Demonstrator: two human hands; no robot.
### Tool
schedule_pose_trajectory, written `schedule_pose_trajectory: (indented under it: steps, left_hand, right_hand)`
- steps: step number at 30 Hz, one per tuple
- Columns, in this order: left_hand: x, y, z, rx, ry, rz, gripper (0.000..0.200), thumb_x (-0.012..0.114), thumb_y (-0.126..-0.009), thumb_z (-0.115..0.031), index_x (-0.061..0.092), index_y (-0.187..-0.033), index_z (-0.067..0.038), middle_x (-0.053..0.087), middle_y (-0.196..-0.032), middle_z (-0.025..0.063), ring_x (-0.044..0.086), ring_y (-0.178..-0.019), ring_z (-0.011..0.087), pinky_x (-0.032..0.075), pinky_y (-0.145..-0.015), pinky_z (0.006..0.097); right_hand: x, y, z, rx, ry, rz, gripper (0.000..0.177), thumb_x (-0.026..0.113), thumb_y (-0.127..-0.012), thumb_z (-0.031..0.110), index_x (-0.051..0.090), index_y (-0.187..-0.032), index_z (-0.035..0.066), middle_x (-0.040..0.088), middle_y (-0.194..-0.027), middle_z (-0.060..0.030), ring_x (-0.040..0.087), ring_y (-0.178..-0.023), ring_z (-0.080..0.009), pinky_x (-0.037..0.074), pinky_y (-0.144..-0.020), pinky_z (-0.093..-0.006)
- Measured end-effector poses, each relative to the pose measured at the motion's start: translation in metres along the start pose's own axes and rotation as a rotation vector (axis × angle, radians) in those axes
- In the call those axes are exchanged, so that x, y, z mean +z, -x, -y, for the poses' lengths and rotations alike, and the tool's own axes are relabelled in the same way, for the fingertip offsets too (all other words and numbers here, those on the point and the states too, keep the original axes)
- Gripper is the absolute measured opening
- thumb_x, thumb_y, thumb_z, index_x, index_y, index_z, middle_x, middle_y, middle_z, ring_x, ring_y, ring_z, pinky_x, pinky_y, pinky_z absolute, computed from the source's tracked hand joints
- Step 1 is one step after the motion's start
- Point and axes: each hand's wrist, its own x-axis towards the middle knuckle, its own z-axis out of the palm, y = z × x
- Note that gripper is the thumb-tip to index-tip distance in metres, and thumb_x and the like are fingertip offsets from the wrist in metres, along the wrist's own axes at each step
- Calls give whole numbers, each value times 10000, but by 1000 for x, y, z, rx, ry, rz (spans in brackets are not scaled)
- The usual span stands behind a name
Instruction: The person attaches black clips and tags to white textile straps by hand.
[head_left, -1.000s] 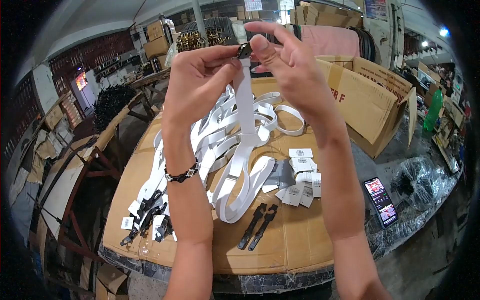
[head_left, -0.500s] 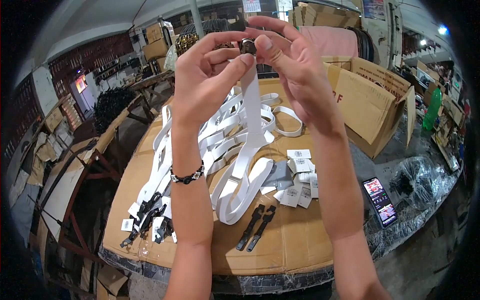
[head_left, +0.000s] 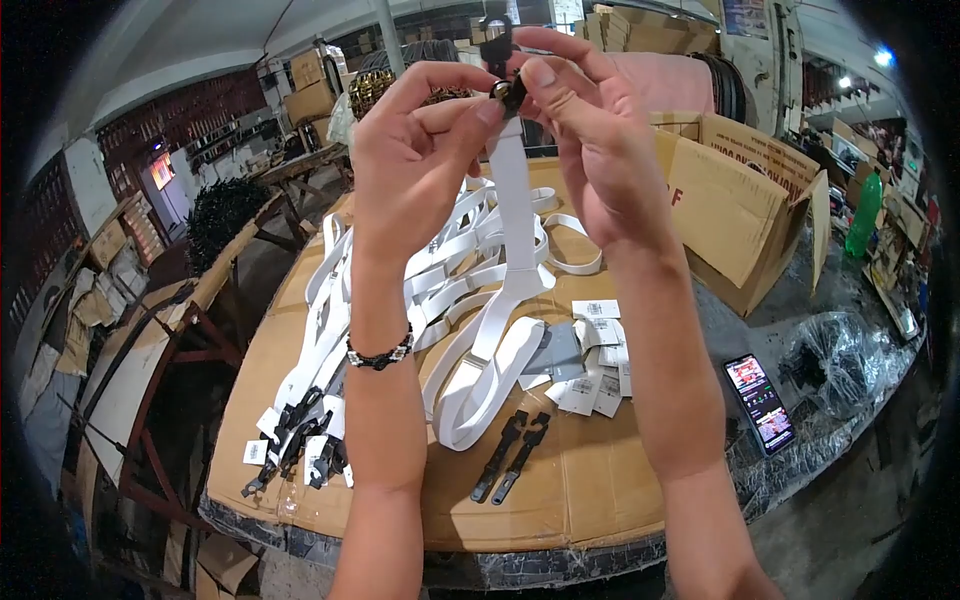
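Raised before me is a white elastic strap (head_left: 514, 190) with a dark metal clip (head_left: 508, 92) at its upper end. My left hand (head_left: 425, 150) pinches the clip between thumb and fingers. My right hand (head_left: 600, 130) closes its thumb and fingers on the clip's other side. A black tab (head_left: 496, 45) stands up above the clip, partly hidden by my fingers. The strap hangs to a looped pile on the cardboard, with a slider (head_left: 478, 360) on it. Two loose black tabs (head_left: 515, 455) lie in front.
More white straps (head_left: 440, 270) with black ends (head_left: 300, 430) lie at left on the cardboard sheet (head_left: 600, 480). White barcode tags (head_left: 597, 375) are scattered right of centre. An open carton (head_left: 730, 200), a phone (head_left: 760, 405), clear plastic wrap (head_left: 840, 365) and a green bottle (head_left: 864, 215) stand or lie rightward.
A black tab now shows upright above the clip, where it was not visible before. The clip has tilted and moved slightly down and right; the strap swung a little right.
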Motion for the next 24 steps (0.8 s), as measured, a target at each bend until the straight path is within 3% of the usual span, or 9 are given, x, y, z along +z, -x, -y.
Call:
schedule_pose_trajectory:
  steps: [6,12,15,19,24]
  left_hand:
    - [8,0,4,5,29,12,318,694,-988,-136,576,-1260,-21,700,-782,17,554,-642,24,435,-545,191]
    - [11,2,-6,-17,22,20,278,691,-985,-115,653,-1254,-53,729,-843,28,577,-700,18,441,-559,178]
    - [11,1,-7,15,-40,3,293,685,-985,-98,664,-1256,8,689,-816,24,557,-641,49,463,-558,214]
    - [14,2,-10,-19,-90,-11,276,675,-987,-79,670,-1249,8,699,-816,27,571,-639,49,469,-550,210]
    - [14,2,-8,-10,-68,-15,249,671,-990,-82,639,-1216,17,722,-835,55,596,-649,56,486,-545,218]
  right_hand:
    - [-5,-2,5,-24,-9,-23,274,732,-930,80,660,-1184,5,720,-993,-61,642,-896,-112,500,-831,-255]
    - [-6,-3,4,-11,2,-32,265,733,-927,75,664,-1172,1,734,-1011,-84,652,-893,-115,507,-827,-260]
    - [-7,-3,3,-12,5,-37,272,739,-926,87,666,-1173,1,736,-1016,-87,651,-892,-116,508,-825,-256]
    - [-11,-4,1,-16,5,-30,291,750,-924,111,665,-1180,3,736,-1025,-89,652,-894,-120,512,-828,-254]
    - [-12,-2,0,18,47,32,338,688,-980,131,616,-1282,0,725,-1104,-73,658,-1010,-109,509,-894,-252]
